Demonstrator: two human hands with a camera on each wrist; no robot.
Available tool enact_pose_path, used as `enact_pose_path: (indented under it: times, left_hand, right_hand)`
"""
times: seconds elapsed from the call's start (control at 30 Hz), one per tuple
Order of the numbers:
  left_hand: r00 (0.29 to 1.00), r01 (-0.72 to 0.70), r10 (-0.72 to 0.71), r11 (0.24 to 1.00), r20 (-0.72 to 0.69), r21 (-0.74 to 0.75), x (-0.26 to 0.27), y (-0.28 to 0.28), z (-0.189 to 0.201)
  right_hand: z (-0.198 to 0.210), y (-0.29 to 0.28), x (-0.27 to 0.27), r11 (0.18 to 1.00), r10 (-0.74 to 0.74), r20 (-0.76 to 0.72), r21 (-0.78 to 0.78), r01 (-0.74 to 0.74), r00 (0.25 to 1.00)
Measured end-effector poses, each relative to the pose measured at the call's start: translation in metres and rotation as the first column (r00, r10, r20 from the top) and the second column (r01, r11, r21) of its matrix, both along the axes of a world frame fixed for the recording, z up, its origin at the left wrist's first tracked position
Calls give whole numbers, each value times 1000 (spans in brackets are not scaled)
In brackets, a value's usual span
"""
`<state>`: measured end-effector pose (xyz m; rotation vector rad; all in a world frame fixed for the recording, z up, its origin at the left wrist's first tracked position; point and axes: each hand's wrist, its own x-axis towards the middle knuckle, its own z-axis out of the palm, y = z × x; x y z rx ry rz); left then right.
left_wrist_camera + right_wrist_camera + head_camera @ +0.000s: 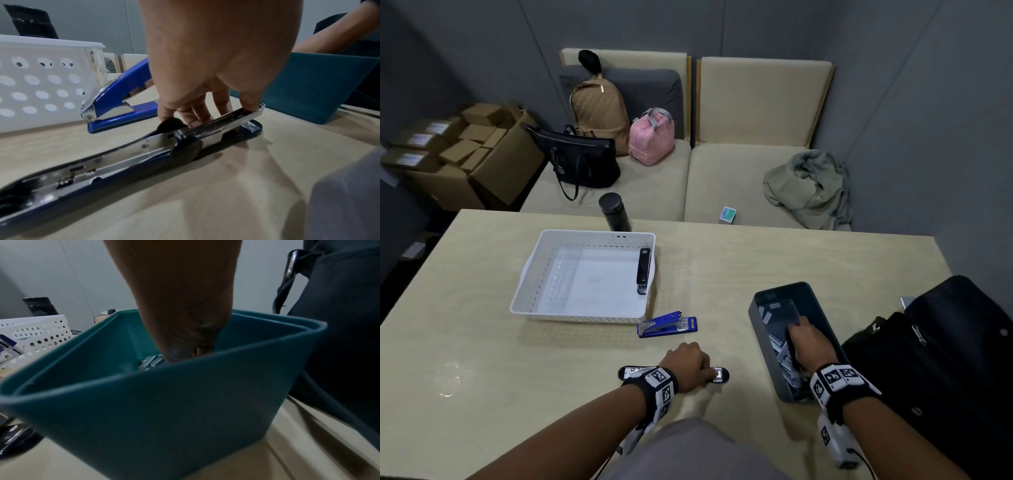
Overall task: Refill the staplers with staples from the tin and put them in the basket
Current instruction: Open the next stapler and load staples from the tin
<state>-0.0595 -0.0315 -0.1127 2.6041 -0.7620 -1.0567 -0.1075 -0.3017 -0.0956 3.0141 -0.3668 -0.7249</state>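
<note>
An opened dark-blue stapler (633,372) lies flat near the table's front edge. My left hand (705,371) holds its front end, and in the left wrist view its fingers (205,116) curl round the raised metal magazine (236,117). My right hand (796,329) reaches down into the teal tin (756,310), among loose staple strips (784,359). In the right wrist view its bunched fingers (191,352) dip behind the tin's near wall (164,402), so the fingertips are hidden. A blue stapler (667,325) lies by the white basket (530,274). A black stapler (643,270) lies inside the basket.
A black flask (614,212) stands at the table's far edge behind the basket. A black bag (945,359) fills the table's right side, next to the tin. Beyond the table is a sofa with bags, a small box (727,215) and a crumpled cloth.
</note>
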Motion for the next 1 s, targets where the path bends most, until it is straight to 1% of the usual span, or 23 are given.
enact_pose_path:
  times: [0.07,0.1,0.17,0.23,0.33,0.43,0.53,0.67,0.7,0.73,0.8,0.87,0.93,1.0]
  left_hand:
    - [1000,4,-4,1000,-2,2,0,1,-1]
    - [1000,7,-7,1000,-2,2,1,1,-2]
    - [1000,20,-20,1000,-1,5,1,1,-3]
    - [1000,30,-30,1000,-2,7,3,1,-3]
    - [999,40,-40,999,-1,5,3,1,-2]
    - [999,53,-53,999,-6,7,4,2,-2]
    - [998,66,-66,998,-5,10,4,2,-2]
    - [997,73,-73,997,3,7,4,3,-1]
    - [997,74,-74,997,6,7,4,3,-1]
    - [997,76,-76,997,8,8,4,3,-1]
    - [997,80,-80,997,9,11,4,3,-1]
    - [997,80,-80,997,8,13,4,2,-1]
    - [997,77,-77,997,7,10,3,2,0]
    - [997,73,-73,997,10,9,3,2,1]
  right_hand:
    - [2,0,1,1000,-10,14,-3,10,1000]
    - [4,0,2,1000,-22,24,19,21,999]
    - [8,-2,5,993,-67,73,100,60,995]
    - [12,-6,7,972,-145,117,202,120,982]
    - [15,-11,7,932,-232,130,315,181,964]
    - [14,-13,6,875,-309,132,427,227,942]
    - [12,-15,4,804,-410,147,524,281,900]
    - [11,-18,3,697,-526,101,620,360,844]
    - [11,-19,3,699,-533,96,610,374,841]
    - [11,-19,2,719,-520,81,579,385,850]
    - [14,-15,-4,795,-450,23,465,389,893]
    - [17,-9,-11,876,-350,-41,339,342,936]
    - [12,-6,-17,903,-310,-77,287,319,948]
    - [8,-5,-19,914,-302,-55,268,305,952]
